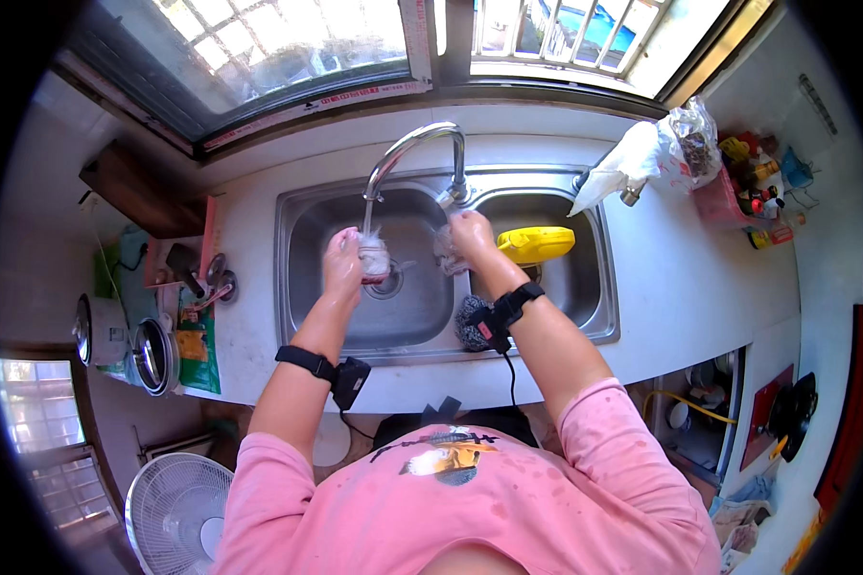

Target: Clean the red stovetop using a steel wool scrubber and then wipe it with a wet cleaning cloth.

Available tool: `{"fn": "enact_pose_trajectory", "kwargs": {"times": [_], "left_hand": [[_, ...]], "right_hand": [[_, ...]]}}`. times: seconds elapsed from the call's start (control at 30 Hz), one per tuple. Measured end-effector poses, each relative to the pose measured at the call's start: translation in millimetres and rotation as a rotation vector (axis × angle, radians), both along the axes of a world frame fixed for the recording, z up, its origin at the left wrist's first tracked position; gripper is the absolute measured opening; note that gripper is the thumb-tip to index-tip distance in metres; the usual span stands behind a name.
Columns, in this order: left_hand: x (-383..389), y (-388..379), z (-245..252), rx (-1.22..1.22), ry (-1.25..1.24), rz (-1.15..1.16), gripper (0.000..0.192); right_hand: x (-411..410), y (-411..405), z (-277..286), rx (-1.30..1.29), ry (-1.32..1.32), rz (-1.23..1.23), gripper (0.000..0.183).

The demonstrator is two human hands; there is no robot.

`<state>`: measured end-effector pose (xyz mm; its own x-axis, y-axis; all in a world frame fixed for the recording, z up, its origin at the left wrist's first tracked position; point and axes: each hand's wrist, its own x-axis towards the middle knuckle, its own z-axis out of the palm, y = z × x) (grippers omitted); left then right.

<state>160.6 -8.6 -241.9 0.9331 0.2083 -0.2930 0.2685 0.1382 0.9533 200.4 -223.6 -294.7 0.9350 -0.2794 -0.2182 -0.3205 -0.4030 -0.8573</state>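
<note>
My left hand (342, 264) is closed around a small whitish container with a reddish base (375, 259), under the water running from the chrome faucet (411, 144), over the left sink basin (395, 323). My right hand (472, 233) grips a wet, crumpled, pale cloth or mesh (447, 251) above the divider between the basins. A yellow plastic basket or bowl (539, 245) rests in the right basin, just right of that hand. Below the right hand, a grey scouring pad (470, 323) sits on the divider, partly behind the strapped wrist device.
A white plastic bag (622, 162) hangs at the right basin's back corner. Farther right stands a pink basket (723, 198) with bottles. On the left counter are a pink rack (212, 237), a metal-lidded pot (154, 356) and a green packet (205, 359). A window frame runs behind the sink.
</note>
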Motion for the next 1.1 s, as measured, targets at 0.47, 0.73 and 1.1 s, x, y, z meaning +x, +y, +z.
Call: {"fn": "enact_pose_trajectory", "kwargs": {"times": [0.47, 0.73, 1.1], "left_hand": [[16, 35, -61, -0.179, 0.229, -0.012, 0.03], [31, 9, -71, -0.432, 0.292, -0.038, 0.029], [17, -6, -26, 0.026, -0.121, -0.091, 0.03]], "right_hand": [[13, 40, 36, -0.742, -0.156, 0.423, 0.021], [-4, 11, 15, -1.02, -0.367, 0.195, 0.02], [-23, 46, 38, -0.309, -0.26, 0.151, 0.025]]}}
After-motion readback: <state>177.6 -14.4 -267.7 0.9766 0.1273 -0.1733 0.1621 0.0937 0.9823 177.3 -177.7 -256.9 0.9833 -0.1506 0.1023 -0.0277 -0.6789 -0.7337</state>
